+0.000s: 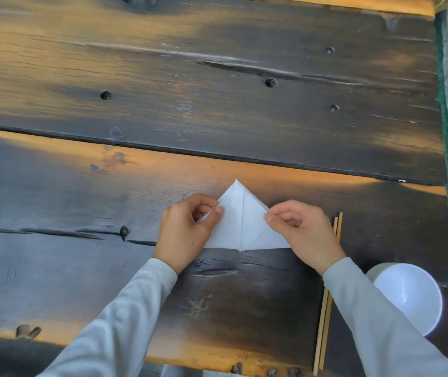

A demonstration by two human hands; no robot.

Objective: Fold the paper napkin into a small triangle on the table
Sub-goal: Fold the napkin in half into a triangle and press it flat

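Observation:
A white paper napkin lies on the dark wooden table as a triangle, its point facing away from me and its long edge nearest me. A crease runs down its middle. My left hand pinches the napkin's left edge between thumb and fingers. My right hand pinches the right edge the same way. Both lower corners of the napkin are partly hidden under my hands.
A pair of wooden chopsticks lies just right of my right hand, running toward me. A white bowl stands at the near right, partly behind my right sleeve. The table's right edge meets a pale wall.

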